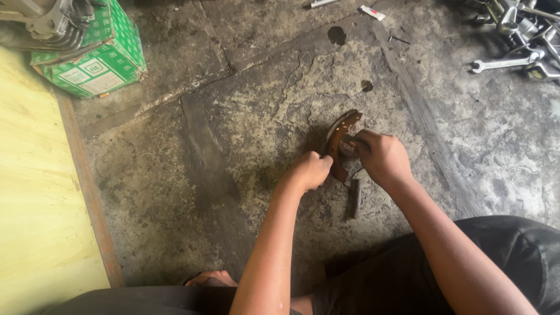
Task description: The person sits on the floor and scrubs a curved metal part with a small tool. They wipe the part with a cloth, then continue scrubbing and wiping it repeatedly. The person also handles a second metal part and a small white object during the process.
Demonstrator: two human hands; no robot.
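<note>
Both hands closed on rusty curved brake shoe point(340, 137): my left hand point(311, 171) steadies its lower end, right hand point(382, 157) pinches the web, over cracked concrete floor point(233, 146).

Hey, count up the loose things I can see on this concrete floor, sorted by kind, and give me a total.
Rusty curved metal brake shoe, gripped by left hand and right hand: 1
Green printed cardboard box: 1
Silver open-ended spanner: 1
Small white tube: 1
Short dark bar: 1
Total: 5
</note>
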